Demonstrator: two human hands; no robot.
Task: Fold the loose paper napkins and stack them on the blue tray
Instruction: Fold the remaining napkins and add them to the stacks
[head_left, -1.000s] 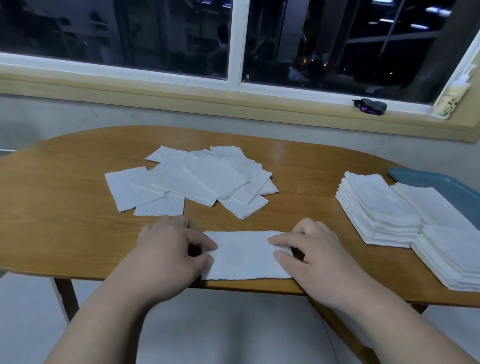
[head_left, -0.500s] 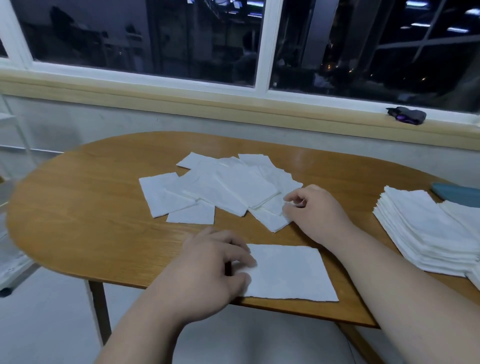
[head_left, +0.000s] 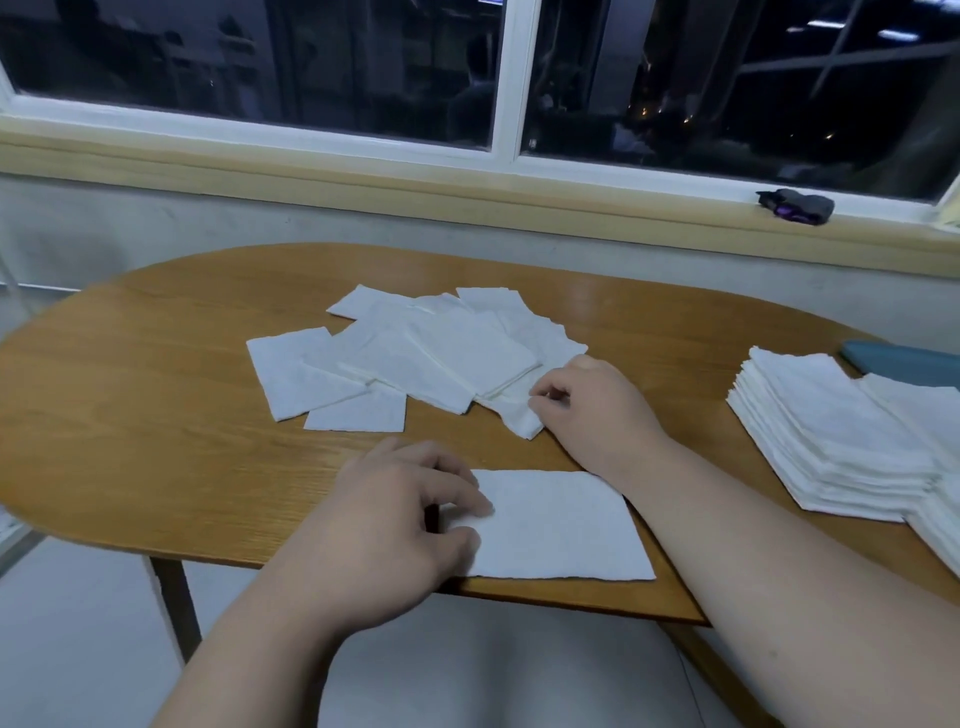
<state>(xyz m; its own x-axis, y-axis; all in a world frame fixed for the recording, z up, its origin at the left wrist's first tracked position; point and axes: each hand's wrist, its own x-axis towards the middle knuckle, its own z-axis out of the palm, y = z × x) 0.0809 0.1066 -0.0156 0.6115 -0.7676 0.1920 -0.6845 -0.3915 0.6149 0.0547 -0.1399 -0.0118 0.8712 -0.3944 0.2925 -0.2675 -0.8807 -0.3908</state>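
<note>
Left of frame: bare bench (head_left: 145, 415), an open lane to the far edge. Centre: loose napkins (head_left: 415, 358) scattered, right hand (head_left: 592, 410) gripping their lower-right corner. Narrow bare strip below them, then the folded napkin (head_left: 561, 525) at the near edge, left hand (head_left: 384, 525) holding its left end. Right of frame: napkin stacks (head_left: 831, 431) crowd the blue tray (head_left: 904, 361); bare wood between stacks and right forearm.

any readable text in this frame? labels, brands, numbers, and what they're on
No readable text anywhere.
The loose napkins, folded napkin and stacked napkins: plain white, no print.
The blue tray: no marking shows.
The dark object on the window sill: too small and dim to read.
</note>
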